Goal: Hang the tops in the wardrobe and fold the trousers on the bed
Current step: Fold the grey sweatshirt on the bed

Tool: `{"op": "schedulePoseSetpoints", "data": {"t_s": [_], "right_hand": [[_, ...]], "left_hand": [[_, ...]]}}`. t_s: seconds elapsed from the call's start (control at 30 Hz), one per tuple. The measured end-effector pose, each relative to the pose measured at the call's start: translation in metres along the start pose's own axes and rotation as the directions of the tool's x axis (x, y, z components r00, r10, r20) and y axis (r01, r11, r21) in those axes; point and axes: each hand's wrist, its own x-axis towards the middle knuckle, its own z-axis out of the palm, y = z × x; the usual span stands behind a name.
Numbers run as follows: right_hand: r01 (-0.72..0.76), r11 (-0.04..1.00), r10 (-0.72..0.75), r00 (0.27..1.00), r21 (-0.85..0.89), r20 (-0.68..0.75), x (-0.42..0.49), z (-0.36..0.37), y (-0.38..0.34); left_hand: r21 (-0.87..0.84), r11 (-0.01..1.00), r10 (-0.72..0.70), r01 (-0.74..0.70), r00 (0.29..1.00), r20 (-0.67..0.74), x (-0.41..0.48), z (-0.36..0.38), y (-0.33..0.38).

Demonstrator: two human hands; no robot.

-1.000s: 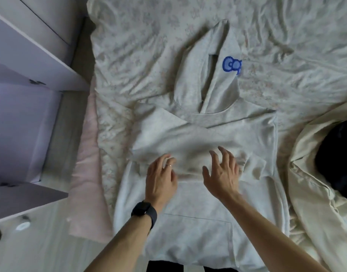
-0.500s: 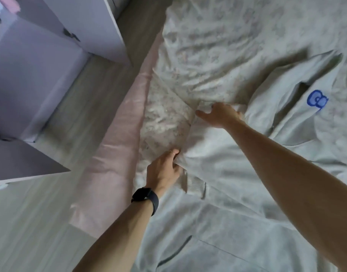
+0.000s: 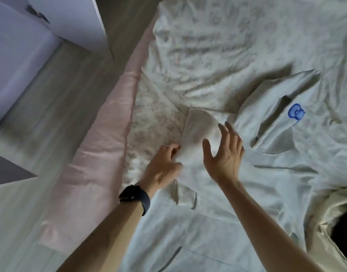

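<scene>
A pale grey hoodie (image 3: 270, 173) with a blue logo on its hood lies flat on the bed (image 3: 217, 46). One sleeve is folded across the chest, its ribbed cuff (image 3: 185, 195) lying below my left hand. My left hand (image 3: 162, 165), a black watch on its wrist, grips the hoodie's left shoulder edge with curled fingers. My right hand (image 3: 223, 154) hovers just above the folded shoulder with fingers spread and straight, holding nothing.
A pink bed skirt (image 3: 101, 154) runs along the bed's left edge above the wooden floor (image 3: 50, 107). White wardrobe doors (image 3: 66, 20) stand open at the upper left. A beige garment (image 3: 337, 222) with a dark lining lies at the right.
My right hand has let go of the hoodie's shoulder and lifted back with fingers spread. My left hand stays at the shoulder edge.
</scene>
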Motion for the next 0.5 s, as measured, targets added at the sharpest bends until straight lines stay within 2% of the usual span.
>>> {"op": "schedulePoseSetpoints", "data": {"t_s": [0.07, 0.1, 0.13, 0.17, 0.23, 0.3, 0.37, 0.5], "right_hand": [[-0.169, 0.986, 0.169, 0.985, 0.01, 0.019, -0.027, -0.002, 0.023], [-0.265, 0.964, 0.265, 0.964, -0.001, 0.038, -0.032, -0.001, 0.037], [-0.351, 0.936, 0.352, 0.934, -0.026, 0.062, -0.033, -0.001, 0.051], [-0.412, 0.909, 0.417, 0.905, -0.07, 0.084, -0.033, -0.002, 0.066], [-0.435, 0.884, 0.455, 0.884, -0.17, 0.107, -0.039, -0.003, 0.094], [-0.44, 0.874, 0.466, 0.879, -0.206, 0.101, -0.046, -0.006, 0.122], [-0.427, 0.872, 0.457, 0.885, -0.24, 0.086, -0.046, -0.008, 0.14], [-0.355, 0.918, 0.359, 0.933, -0.174, -0.013, -0.039, -0.025, 0.171]], "left_hand": [[-0.119, 0.992, 0.027, -0.038, 0.995, -0.091, 0.019, 0.001, 0.026], [-0.041, 0.995, 0.078, -0.086, 0.984, -0.161, 0.03, 0.0, 0.037], [0.127, 0.982, 0.162, -0.138, 0.966, -0.203, 0.043, -0.002, 0.044], [0.316, 0.929, 0.257, -0.191, 0.949, -0.181, 0.055, 0.001, 0.049], [0.56, 0.783, 0.352, -0.271, 0.935, -0.04, 0.073, 0.013, 0.056], [0.652, 0.692, 0.331, -0.309, 0.939, 0.093, 0.082, 0.031, 0.065], [0.685, 0.675, 0.239, -0.275, 0.959, 0.149, 0.089, 0.04, 0.065], [0.778, 0.611, 0.059, -0.144, 0.989, 0.137, 0.101, 0.051, 0.06]]}}
